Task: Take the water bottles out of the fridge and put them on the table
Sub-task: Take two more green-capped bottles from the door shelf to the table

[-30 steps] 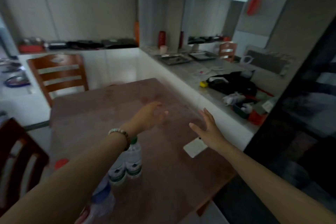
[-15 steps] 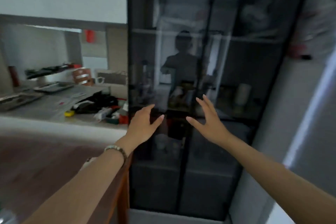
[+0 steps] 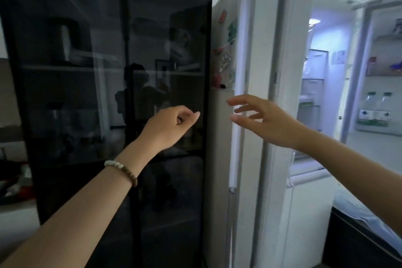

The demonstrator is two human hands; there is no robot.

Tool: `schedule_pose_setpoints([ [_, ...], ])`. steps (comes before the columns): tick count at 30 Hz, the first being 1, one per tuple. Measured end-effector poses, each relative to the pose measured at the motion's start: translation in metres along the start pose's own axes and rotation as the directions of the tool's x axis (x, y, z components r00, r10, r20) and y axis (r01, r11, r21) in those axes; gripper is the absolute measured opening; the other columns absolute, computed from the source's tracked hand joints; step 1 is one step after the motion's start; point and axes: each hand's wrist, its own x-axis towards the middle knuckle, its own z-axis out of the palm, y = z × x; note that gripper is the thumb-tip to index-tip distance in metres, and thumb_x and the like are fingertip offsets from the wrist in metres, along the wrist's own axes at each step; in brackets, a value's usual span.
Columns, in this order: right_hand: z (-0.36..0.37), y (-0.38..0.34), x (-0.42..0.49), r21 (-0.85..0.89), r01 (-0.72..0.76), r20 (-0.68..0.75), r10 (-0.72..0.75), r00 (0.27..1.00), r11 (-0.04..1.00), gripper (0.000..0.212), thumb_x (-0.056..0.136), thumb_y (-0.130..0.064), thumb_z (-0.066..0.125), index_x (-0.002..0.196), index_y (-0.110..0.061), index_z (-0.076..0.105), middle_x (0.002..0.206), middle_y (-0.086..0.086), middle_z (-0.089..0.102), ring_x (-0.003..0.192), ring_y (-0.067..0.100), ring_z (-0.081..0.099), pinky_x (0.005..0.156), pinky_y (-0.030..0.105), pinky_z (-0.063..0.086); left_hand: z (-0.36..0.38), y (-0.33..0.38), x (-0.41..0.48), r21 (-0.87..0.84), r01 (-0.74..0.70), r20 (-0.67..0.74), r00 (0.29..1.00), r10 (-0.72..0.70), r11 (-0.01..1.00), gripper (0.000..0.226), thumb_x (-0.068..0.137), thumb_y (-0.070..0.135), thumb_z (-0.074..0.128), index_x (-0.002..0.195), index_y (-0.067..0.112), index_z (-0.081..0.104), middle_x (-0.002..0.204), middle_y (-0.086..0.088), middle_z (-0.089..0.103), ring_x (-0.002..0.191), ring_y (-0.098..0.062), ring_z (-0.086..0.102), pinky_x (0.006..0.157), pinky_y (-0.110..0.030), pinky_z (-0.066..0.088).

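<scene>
The white fridge (image 3: 274, 159) stands open at the right, its lit interior (image 3: 313, 98) showing. Two clear water bottles (image 3: 375, 111) with green caps and white-green labels stand in a shelf of the open right door (image 3: 376, 128). My right hand (image 3: 263, 122) is stretched forward, fingers spread and empty, in front of the fridge's left door edge, well left of the bottles. My left hand (image 3: 168, 128), with a bead bracelet at the wrist, hangs in front of the dark glass cabinet with fingers curled loosely and nothing in it.
A tall dark glass-door cabinet (image 3: 104, 93) fills the left half of the view. Stickers and magnets (image 3: 226, 54) dot the fridge side. A counter with clutter (image 3: 15, 183) shows at the far left. A dark surface with a pale cloth (image 3: 367, 222) lies lower right.
My view has swung right from the table, past the glass cabinet, to the open fridge. Both empty hands moved with it; my left fingers have curled in.
</scene>
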Motion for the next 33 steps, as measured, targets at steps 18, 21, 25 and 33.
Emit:
schedule_pose_setpoints([
  [18,-0.238,0.284,-0.147,-0.263,-0.281,-0.009,0.290,0.957,0.923,0.049,0.086,-0.035,0.060,0.132,-0.021,0.048,0.134,0.002,0.050,0.121,0.019,0.050,0.100,0.029,0.038,0.266,0.295,0.103,0.211,-0.241,0.161,0.964,0.210,0.947,0.035,0.092,0.044,0.046,0.112,0.018,0.058,0.110,-0.002,0.063,0.101,-0.022,0.057,0.083,-0.032,0.044],
  [21,-0.259,0.336,-0.162,-0.303,-0.351,-0.023,0.361,0.932,0.886,0.052,0.087,-0.035,0.059,0.135,-0.020,0.044,0.139,0.003,0.045,0.126,0.019,0.044,0.103,0.026,0.031,0.331,0.305,0.140,0.238,-0.259,0.244,0.949,0.201,0.936,0.044,0.092,0.047,0.045,0.124,0.018,0.052,0.121,-0.005,0.058,0.114,-0.024,0.051,0.093,-0.038,0.043],
  [25,-0.286,0.407,-0.167,-0.323,-0.431,-0.070,0.433,0.899,0.843,0.054,0.088,-0.034,0.059,0.137,-0.021,0.040,0.147,0.003,0.038,0.134,0.018,0.036,0.107,0.026,0.024,0.404,0.316,0.193,0.209,-0.269,0.272,0.940,0.208,0.940,0.053,0.092,0.049,0.045,0.134,0.017,0.042,0.132,-0.006,0.050,0.122,-0.025,0.045,0.096,-0.039,0.038],
  [33,-0.324,0.549,-0.117,-0.382,-0.498,-0.127,0.489,0.863,0.779,0.060,0.086,-0.044,0.057,0.139,-0.028,0.035,0.154,-0.002,0.025,0.139,0.018,0.028,0.112,0.037,0.023,0.532,0.310,0.331,0.152,-0.258,0.289,0.935,0.207,0.954,0.059,0.091,0.048,0.046,0.139,0.016,0.036,0.140,-0.006,0.043,0.127,-0.026,0.039,0.099,-0.041,0.038],
])
